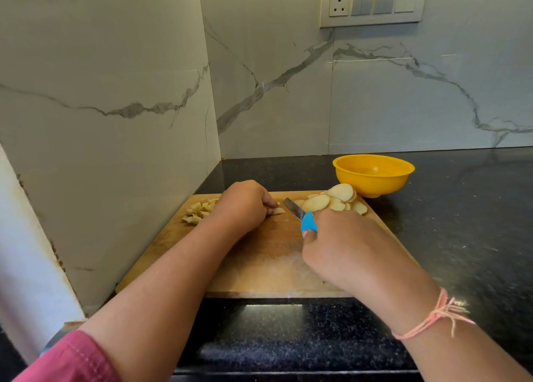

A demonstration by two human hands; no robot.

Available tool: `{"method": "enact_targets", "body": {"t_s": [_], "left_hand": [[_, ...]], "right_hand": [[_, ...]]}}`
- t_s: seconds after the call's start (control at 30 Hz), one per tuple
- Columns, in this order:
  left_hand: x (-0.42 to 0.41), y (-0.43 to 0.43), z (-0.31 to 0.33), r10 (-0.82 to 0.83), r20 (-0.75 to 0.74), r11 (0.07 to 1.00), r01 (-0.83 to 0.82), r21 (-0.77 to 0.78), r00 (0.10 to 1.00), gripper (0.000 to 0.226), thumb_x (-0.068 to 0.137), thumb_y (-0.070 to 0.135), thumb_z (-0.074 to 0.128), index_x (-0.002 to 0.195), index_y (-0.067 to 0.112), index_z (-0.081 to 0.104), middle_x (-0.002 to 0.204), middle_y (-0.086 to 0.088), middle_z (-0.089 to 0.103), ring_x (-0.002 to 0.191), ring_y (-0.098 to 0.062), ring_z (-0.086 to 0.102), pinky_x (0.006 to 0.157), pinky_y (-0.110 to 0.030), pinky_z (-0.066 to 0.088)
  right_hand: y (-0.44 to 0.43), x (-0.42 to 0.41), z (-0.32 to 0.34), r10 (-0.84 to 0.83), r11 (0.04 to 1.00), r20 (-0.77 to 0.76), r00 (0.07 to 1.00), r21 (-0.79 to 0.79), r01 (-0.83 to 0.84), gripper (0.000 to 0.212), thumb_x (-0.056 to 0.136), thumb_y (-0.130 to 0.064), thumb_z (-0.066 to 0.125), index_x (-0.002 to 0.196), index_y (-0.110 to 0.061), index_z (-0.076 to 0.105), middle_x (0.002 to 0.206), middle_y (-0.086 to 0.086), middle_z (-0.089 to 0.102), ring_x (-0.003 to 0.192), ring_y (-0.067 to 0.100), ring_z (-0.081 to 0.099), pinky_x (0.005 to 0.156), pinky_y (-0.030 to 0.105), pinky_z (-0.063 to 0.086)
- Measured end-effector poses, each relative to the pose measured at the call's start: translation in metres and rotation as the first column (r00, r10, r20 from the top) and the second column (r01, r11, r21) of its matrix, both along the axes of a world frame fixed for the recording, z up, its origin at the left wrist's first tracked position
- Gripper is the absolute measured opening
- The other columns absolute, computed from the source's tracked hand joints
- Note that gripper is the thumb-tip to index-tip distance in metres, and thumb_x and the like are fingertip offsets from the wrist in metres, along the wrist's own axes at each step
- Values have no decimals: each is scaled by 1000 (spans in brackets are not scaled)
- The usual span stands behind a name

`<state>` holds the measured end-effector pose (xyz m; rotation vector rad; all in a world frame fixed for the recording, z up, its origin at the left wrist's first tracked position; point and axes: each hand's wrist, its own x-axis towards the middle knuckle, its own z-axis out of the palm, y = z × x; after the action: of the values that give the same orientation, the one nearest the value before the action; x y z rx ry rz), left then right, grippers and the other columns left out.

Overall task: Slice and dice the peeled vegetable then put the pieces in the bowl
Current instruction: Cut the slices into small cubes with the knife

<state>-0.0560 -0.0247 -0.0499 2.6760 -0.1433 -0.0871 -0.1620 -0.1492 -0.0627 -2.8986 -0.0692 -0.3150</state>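
- Two forearms are reaching in from the near edge, the left one wearing a pink sleeve [72,361] and the right one a pale thread bracelet [432,318].
- A wooden cutting board [259,266] is lying on the dark speckled table [461,208], close to the left wall.
- The right hand [343,246] is gripping the blue handle of a knife [300,214], fingers curled round it and the blade pointing far-left.
- The left hand [245,205] is pinching a pale vegetable strip [277,211] against the board with bent fingertips, just left of the blade.
- Diced pieces [197,210] are lying heaped at the board's far-left, partly hidden behind the left hand.
- Round slices [331,201] are lying overlapped at the board's far-right corner.
- A yellow bowl [373,176] is standing on the table just beyond the slices.
- A switch panel [373,3] is sitting high on the marbled far wall.
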Motion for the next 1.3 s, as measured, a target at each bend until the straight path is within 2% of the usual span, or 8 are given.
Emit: {"method": "enact_targets", "body": {"t_s": [0.23, 0.43, 0.67, 0.73, 0.83, 0.93, 1.07, 1.3], "left_hand": [[-4, 3, -5, -53, 116, 999, 52, 13, 992, 40, 93, 15, 59, 133, 17, 55, 131, -3, 58, 115, -19, 56, 98, -29, 47], [-3, 5, -7, -53, 154, 998, 49, 27, 987, 36, 91, 20, 62, 127, 18, 60, 126, -2, 62, 109, -18, 59, 93, -28, 49], [2, 5, -12, -15, 185, 998, 27, -59, 983, 42, 87, 18, 68, 128, 19, 56, 114, 0, 67, 101, -14, 63, 90, -28, 51], [2, 5, -14, 5, 196, 998, 8, -65, 981, 40, 87, 20, 68, 125, 19, 57, 111, 1, 68, 99, -14, 63, 91, -30, 52], [3, 4, -15, 22, 201, 998, -10, -63, 979, 37, 86, 21, 68, 122, 19, 58, 112, 0, 66, 99, -14, 62, 89, -28, 52], [2, 4, -14, 28, 201, 998, -17, -58, 979, 31, 86, 21, 68, 116, 18, 62, 112, -1, 65, 99, -15, 61, 87, -28, 53], [-1, 4, -11, 44, 185, 999, -40, -26, 982, 21, 88, 22, 66, 107, 16, 71, 106, -2, 68, 95, -16, 62, 88, -31, 54], [-1, 3, -11, 54, 151, 998, -55, 1, 987, 30, 92, 10, 59, 120, 17, 66, 116, -4, 65, 99, -18, 61, 87, -27, 53]], "right_hand": [[4, 4, 2, 4, 1000, -26, 1000, 9, -4, 36, 98, -32, 39, 130, -18, 48, 99, 3, 57, 86, 18, 50, 64, 26, 40], [7, 0, 7, 21, 1000, -40, 999, 17, -21, 33, 97, -31, 40, 126, -17, 49, 83, -1, 47, 83, 15, 50, 67, 27, 42], [22, 7, 6, 44, 998, -68, 997, 37, -41, 6, 95, -28, 44, 93, -25, 39, 71, -4, 40, 73, 11, 49, 68, 28, 46], [22, 6, 6, 77, 997, -35, 996, 19, -76, 5, 95, -27, 45, 99, -24, 45, 70, -5, 39, 65, 8, 43, 64, 26, 42], [15, -3, 10, 82, 997, -58, 995, -10, -83, 13, 95, -29, 45, 106, -23, 47, 71, -6, 37, 73, 10, 45, 67, 25, 42], [5, -21, 15, 108, 992, -64, 992, -61, -112, 20, 95, -31, 44, 112, -21, 49, 72, -7, 40, 72, 11, 46, 59, 24, 37], [-1, -40, 22, 112, 988, -119, 987, -89, -122, 27, 96, -31, 44, 121, -22, 49, 89, -4, 47, 83, 14, 50, 65, 23, 40], [13, -25, 16, 54, 999, -123, 991, 0, -54, 32, 98, -31, 41, 127, -16, 46, 89, 0, 45, 83, 17, 47, 55, 24, 34]]}}
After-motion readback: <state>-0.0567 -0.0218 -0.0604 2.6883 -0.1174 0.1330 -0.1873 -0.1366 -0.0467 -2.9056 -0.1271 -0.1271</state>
